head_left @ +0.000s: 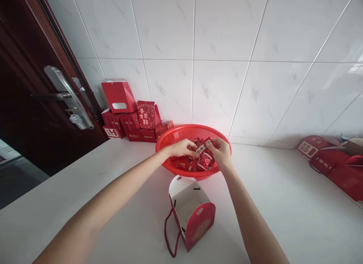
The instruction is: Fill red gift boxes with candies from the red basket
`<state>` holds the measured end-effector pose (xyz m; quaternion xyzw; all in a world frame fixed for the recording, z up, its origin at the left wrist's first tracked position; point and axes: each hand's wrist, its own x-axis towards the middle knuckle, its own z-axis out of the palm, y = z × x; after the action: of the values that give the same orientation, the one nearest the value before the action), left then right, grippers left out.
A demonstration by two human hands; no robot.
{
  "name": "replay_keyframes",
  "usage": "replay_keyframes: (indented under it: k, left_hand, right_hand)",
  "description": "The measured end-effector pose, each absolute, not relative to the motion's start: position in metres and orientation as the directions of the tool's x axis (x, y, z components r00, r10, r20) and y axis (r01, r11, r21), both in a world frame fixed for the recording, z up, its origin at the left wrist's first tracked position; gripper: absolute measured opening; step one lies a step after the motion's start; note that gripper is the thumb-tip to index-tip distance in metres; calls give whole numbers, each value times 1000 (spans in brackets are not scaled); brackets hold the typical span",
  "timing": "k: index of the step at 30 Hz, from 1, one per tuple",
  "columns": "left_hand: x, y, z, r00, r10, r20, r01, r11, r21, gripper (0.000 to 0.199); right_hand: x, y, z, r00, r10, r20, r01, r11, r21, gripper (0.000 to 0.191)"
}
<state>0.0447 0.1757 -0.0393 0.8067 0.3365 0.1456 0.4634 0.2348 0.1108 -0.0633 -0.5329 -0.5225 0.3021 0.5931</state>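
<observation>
A red plastic basket point(170, 135) with a perforated wall holds several red-wrapped candies point(204, 161). Above them, a long red packet point(202, 147) with a pale printed label is pinched at its right end by my right hand point(221, 153). The fingers of my left hand point(183, 147) close on the packet's left end. In front of the basket stands an open red gift box point(200, 226) with a white inside, rounded side flaps and a dark red cord handle point(166, 233) hanging at its left. No candy shows in the visible part of the box.
Several red gift boxes point(129, 120) are stacked against the tiled wall point(167, 82) at the back left. More red boxes and bags point(337, 165) lie at the right edge of the white counter point(272, 196). A dark door point(42, 78) with a metal handle stands at the left.
</observation>
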Motion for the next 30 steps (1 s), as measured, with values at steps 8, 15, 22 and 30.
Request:
replay_keyframes:
  k: [8,15,22,30]
  left_hand:
    - [45,177,-40,740,671,-46,389,-372,843,39]
    - [46,177,-42,718,693,-71,397,-323,859,23]
    - [48,178,-43,601,798,-52,388,-234,891,44]
    - [47,185,-48,562,826,55,278,-251,927,48]
  right_hand:
    - [235,111,-65,268,917,295,179,253,-951,19]
    - [235,110,-63,286,911,297,175,256,-951,19]
    - [233,107,-60,334,895,295,207,236,-950,17]
    - [234,109,-60,269,918,290,237,229,-944,16]
